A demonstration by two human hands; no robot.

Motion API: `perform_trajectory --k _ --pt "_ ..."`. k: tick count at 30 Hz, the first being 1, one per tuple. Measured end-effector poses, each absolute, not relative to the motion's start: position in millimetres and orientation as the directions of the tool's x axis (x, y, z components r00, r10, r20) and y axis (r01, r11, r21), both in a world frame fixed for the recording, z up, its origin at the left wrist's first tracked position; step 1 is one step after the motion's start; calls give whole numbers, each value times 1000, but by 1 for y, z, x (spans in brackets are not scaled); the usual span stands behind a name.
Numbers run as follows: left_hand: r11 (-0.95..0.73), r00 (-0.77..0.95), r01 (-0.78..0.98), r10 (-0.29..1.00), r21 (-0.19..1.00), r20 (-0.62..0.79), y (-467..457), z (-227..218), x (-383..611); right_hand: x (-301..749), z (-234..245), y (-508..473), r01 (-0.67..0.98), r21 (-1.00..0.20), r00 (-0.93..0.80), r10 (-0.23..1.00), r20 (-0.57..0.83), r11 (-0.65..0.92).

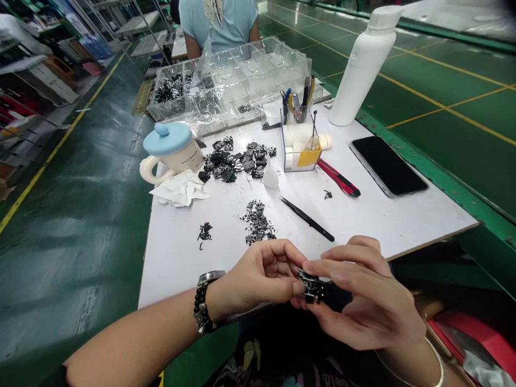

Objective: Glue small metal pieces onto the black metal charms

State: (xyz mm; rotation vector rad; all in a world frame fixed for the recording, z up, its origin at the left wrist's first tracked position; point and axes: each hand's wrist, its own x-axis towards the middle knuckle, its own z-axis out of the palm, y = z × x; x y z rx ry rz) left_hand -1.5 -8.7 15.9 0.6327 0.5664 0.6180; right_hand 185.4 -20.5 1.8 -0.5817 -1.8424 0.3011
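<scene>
Between my two hands, just off the table's front edge, is a small black and silver metal-and-plastic part [312,286]. My left hand [262,277] pinches it from the left with thumb and fingers. From the other side my right hand [368,293] grips it, index finger on top and thumb underneath. The part's exact kind cannot be made out. Beyond the hands lies a pile of small black and silver pieces [258,221]. Black tweezers [308,217] rest to the right of that pile. Farther back is a heap of larger black parts [237,161].
Around the white table [173,274] stand a blue-lidded mug [179,150], crumpled tissue [180,189], a clear tool holder [300,156], a red cutter knife [338,177], a phone [389,165] and a white bottle [363,67]. Clear compartment trays [242,75] sit behind; a person sits beyond.
</scene>
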Motion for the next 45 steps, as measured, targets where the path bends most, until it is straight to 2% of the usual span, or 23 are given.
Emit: perform_trajectory --k 4,10,28,31,35,38,40,42,45 --pt "651 659 -318 674 690 -333 -8 16 -1 186 1 -19 231 -494 -259 543 799 838" --pt "653 664 -359 681 667 -310 -6 18 1 187 -1 -18 203 -530 -256 567 783 824" --pt "638 645 -361 697 680 -313 -8 17 2 188 -4 -19 219 -514 -262 558 788 829" --pt "649 643 -388 700 654 -312 -8 17 5 187 -6 -18 178 -555 -247 583 774 812" --pt "709 710 -442 651 549 -268 -8 19 4 181 -5 -19 -51 -737 -167 722 671 674" --pt "717 743 -465 635 519 -211 -8 20 3 172 -4 -22 -259 -859 -102 872 479 442" --pt "703 743 -479 644 526 -183 -8 20 2 166 -4 -25 -409 -873 -131 930 344 265" --pt "690 727 -502 663 522 -177 -9 19 3 160 -5 -29 -489 -861 -186 947 261 141" --pt "670 706 -533 689 517 -163 -11 17 5 157 -6 -31 -473 -875 -222 948 229 100"
